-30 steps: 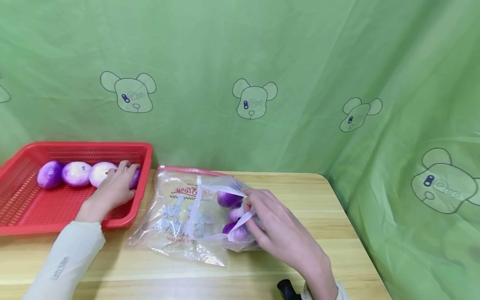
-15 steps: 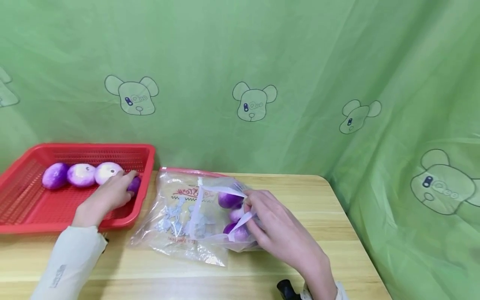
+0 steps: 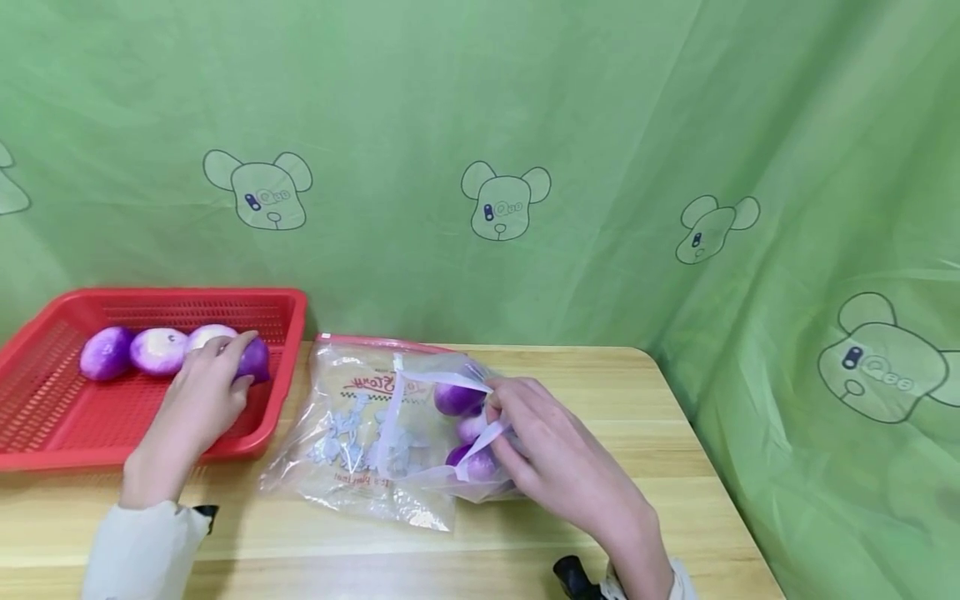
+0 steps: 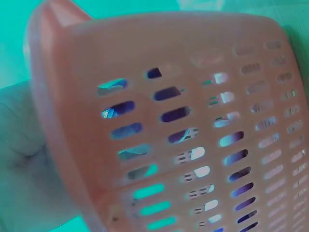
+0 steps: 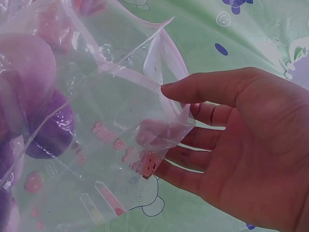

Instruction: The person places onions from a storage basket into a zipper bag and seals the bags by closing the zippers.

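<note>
Purple onions sit in a row in the red basket [image 3: 112, 433] on the left: a dark one [image 3: 107, 353], a paler one [image 3: 157, 351] and another pale one [image 3: 212, 335] partly behind my left hand [image 3: 197, 392]. My left thumb and fingers hold the rightmost dark purple onion [image 3: 255, 361] inside the basket. My right hand [image 3: 577, 454] pinches the white-edged mouth of a clear strawberry-print bag [image 5: 82, 169], spreading it toward the left. Several onions [image 5: 50, 128] lie in that bag. In the left wrist view the basket wall [image 4: 125, 43] blocks most of the scene.
A clear zip bag [image 3: 352, 417] with a red top edge and cartoon print lies flat between basket and onion bag, partly overlapped by the latter. A wooden table [image 3: 615, 417] bears everything. A green printed curtain [image 3: 390, 250] hangs behind and to the right.
My left hand has closed round the rightmost onion and drawn it slightly left and up, away from the basket's right wall. My right hand and the bag stay put.
</note>
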{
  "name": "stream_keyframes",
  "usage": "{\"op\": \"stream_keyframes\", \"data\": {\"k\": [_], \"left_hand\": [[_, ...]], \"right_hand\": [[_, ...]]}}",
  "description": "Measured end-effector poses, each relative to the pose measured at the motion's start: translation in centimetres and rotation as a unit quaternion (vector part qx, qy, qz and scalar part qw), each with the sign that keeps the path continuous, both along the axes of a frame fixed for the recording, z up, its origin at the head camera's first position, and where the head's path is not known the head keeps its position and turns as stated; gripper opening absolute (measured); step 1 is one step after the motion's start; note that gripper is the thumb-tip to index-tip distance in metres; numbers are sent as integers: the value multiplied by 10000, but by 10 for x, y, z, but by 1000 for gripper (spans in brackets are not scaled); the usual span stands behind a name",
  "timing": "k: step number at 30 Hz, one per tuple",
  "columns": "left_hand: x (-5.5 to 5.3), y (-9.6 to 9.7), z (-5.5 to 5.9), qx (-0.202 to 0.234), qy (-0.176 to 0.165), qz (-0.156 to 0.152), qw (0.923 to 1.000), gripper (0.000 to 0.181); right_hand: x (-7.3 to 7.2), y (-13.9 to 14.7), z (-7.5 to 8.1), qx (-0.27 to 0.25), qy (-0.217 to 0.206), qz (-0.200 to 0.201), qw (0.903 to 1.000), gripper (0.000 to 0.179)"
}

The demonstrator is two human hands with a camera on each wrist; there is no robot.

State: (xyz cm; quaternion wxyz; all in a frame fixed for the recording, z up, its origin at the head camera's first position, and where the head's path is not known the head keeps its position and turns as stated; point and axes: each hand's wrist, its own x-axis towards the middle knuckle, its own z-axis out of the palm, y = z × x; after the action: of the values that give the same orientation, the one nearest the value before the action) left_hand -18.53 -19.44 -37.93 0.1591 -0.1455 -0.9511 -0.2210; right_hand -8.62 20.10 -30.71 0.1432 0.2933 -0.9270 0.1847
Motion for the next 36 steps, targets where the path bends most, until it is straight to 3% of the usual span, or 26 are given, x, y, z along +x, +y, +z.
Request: {"op": "stream_keyframes", "data": {"k": [4,8,16,24,28,36], "left_hand": [[8,3,4,139,410,89,9990,58],[15,10,15,213,574,106,9981,61],[32,35,41,325,1164,-272,9923,63],[57,74,59,583,1030,-980,9881,63],[67,90,60,619,982,-1400,9833,62],[81,113,56,537,632,-1748,9811,54]], "right_hand": [[-1,-1,-1,-24,23,23,10000,12],[-1,0,-1,-31,44,42,10000,12],[-3,1,1,-80,68,30,9999,10],[-3,3,-1,-42,137,-80,9999,10],[-3,3,0,-37,144,-121,9998,11],[-3,3,0,-5,167,-120,9998,12]]}}
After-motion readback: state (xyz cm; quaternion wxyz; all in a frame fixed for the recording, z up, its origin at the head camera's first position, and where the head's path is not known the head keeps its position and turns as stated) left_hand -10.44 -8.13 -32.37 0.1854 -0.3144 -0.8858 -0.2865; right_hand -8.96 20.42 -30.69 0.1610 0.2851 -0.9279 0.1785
